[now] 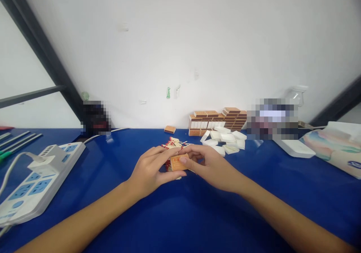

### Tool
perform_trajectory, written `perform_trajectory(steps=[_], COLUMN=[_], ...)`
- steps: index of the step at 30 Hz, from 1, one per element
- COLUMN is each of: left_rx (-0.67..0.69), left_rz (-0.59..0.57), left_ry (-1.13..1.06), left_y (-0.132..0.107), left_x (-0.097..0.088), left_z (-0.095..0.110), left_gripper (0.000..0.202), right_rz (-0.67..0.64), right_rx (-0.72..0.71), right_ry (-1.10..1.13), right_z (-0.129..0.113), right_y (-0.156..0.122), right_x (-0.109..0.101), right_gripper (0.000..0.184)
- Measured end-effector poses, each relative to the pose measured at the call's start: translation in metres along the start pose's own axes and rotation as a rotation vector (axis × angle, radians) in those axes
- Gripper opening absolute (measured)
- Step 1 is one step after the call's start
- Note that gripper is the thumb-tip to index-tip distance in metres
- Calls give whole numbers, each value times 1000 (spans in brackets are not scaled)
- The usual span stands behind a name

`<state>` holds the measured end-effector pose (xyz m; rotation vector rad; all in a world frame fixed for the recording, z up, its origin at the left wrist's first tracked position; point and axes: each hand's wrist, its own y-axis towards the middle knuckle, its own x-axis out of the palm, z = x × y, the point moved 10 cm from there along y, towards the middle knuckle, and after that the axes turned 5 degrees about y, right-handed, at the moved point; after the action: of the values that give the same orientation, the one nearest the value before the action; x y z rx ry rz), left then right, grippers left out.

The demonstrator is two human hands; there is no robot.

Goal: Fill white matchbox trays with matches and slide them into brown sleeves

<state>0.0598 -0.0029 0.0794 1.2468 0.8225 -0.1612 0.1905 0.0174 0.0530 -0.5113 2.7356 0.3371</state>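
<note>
An orange matchbox (175, 165) is between my two hands, its printed face turned up toward me. My right hand (210, 166) grips it, thumb pressed on the label and fingers curled behind. Around its left end, my left hand (149, 169) has its fingers along the far edge and its thumb along the near edge. Just behind and under the hands lies a loose pile of red-tipped matches (172, 143), partly covered by them. A single matchbox (170, 129) rests farther back, near the wall.
Stacked matchboxes (232, 119) stand against the wall, with loose white box trays (225, 138) in front. A white power strip (53, 185) with a plug and cable lies left. To the right are a white flat device (295, 147) and a tissue pack (335, 147). Two areas are pixelated.
</note>
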Motion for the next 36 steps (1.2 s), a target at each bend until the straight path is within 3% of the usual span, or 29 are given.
perform_trajectory(steps=[3, 6, 11, 22, 30, 36], left_rx=[-16, -50, -88, -104, -80, -58], left_rz=[-39, -69, -17, 12, -38, -15], left_ry=[15, 3, -28, -29, -33, 21], left_y=[-1, -1, 2, 0, 2, 0], left_x=[4, 8, 3, -1, 3, 1], left_z=[-3, -6, -7, -14, -4, -5], left_gripper=[65, 54, 38, 38, 44, 45], right_rz=[93, 218, 338, 252, 177, 220], right_rx=[68, 119, 131, 157, 180, 178], right_ry=[209, 289, 342, 339, 327, 263], right_z=[25, 45, 47, 45, 43, 43], right_y=[-3, -8, -13, -14, -15, -16], right_x=[-4, -15, -20, -10, -5, -11], right_gripper=[42, 50, 50, 43, 41, 45])
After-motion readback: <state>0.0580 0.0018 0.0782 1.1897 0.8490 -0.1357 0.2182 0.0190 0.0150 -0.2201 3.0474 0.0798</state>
